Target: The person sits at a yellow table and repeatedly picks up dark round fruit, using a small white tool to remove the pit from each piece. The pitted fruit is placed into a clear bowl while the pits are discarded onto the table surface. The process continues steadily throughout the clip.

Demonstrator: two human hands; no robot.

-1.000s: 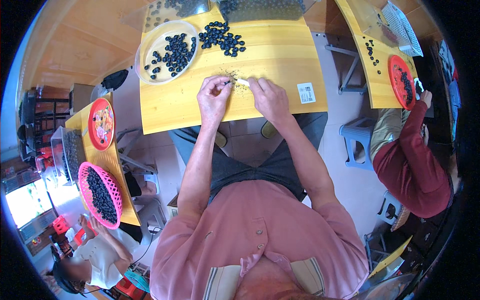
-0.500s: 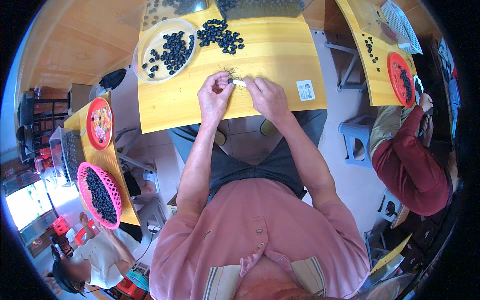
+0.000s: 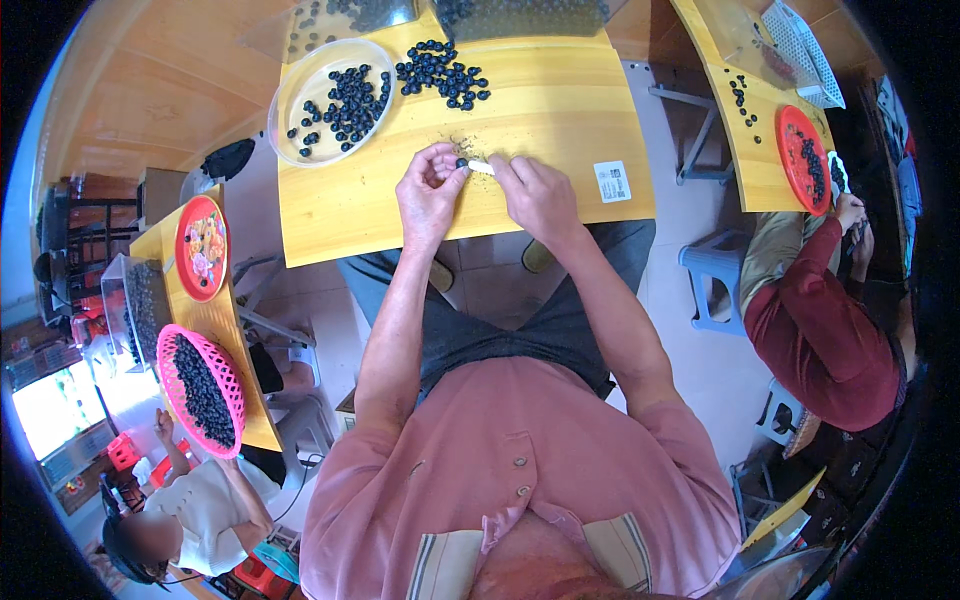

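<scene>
Between the thumb and fingers of my left hand (image 3: 431,190) is a small round black bead-like piece (image 3: 461,164). My right hand (image 3: 537,192) grips a short tool with a cream-coloured handle (image 3: 479,167), its end against or right by the black piece. The working tip is too small to make out. Dark crumbs (image 3: 462,145) lie on the wooden table (image 3: 560,110) just beyond my fingers. Farther off is a loose heap of similar black pieces (image 3: 440,72), beside a round clear tray (image 3: 284,110) holding more of them.
A white label (image 3: 612,182) lies at the table's right. Clear bins (image 3: 520,20) line its far edge. At left, a side table bears a red patterned plate (image 3: 187,252) and a pink basket (image 3: 238,385) of black pieces, with a person nearby. Another person (image 3: 825,325) sits right, by a red tray (image 3: 790,150).
My hands stay almost in place, still holding the black piece and the tool. The person at left has shifted their arms near the basket; the person at right has moved their hands slightly.
</scene>
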